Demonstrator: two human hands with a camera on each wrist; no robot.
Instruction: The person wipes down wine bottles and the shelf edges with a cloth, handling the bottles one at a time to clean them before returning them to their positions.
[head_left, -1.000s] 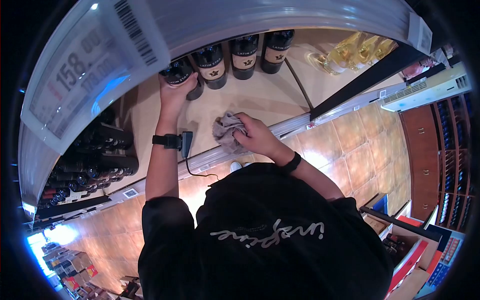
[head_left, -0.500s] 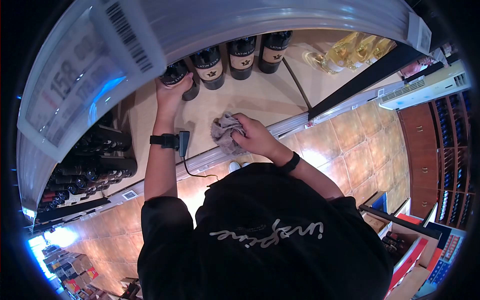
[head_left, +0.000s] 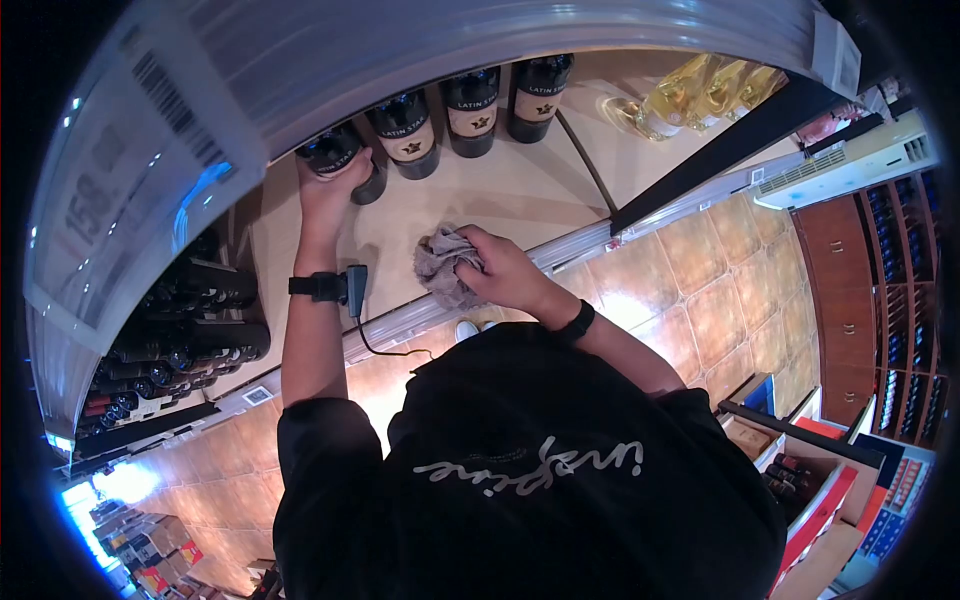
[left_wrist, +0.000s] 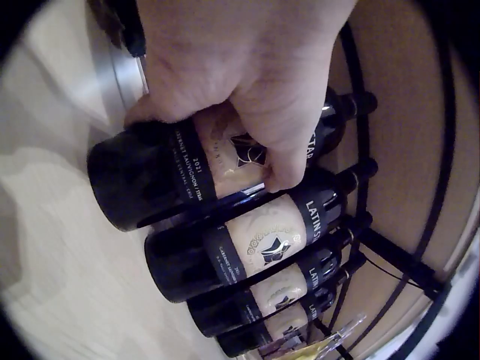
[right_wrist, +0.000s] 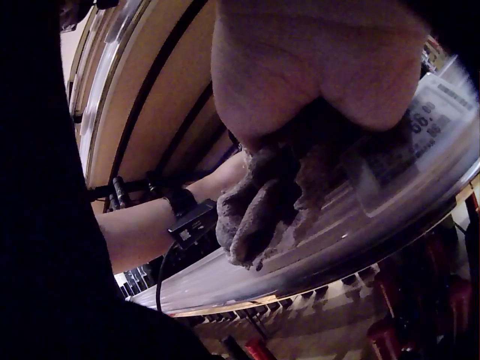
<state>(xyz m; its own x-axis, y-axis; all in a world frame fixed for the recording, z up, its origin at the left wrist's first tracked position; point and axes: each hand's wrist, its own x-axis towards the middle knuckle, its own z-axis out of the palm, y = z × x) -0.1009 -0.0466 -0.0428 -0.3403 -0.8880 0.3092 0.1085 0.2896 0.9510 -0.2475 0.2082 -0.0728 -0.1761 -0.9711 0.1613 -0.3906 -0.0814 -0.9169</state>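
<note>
At the left end of a row of dark wine bottles, my left hand [head_left: 330,195] grips one wine bottle [left_wrist: 124,180] round its labelled body. In the left wrist view the thumb and fingers wrap over its cream label, and part of the label is hidden. The bottle stands on a pale wooden shelf [head_left: 400,235], beside several like bottles marked Latin Star [head_left: 408,140]. Lower down, my right hand [head_left: 510,275] holds a crumpled grey cloth [head_left: 440,265] at the shelf's front edge. The cloth bunches out beneath that hand in the right wrist view.
A curved upper shelf edge with a price tag [head_left: 120,190] hangs close above the left hand. Several clear bottles of yellow liquid [head_left: 680,100] stand to the right, past a black divider [head_left: 715,155]. More dark bottles [head_left: 190,345] lie at left. A cable runs from the left wrist device [head_left: 355,290].
The head view has shifted a little, so the shelf, bottles and price tag sit slightly further left. Both hands keep their holds on the bottle and the cloth.
</note>
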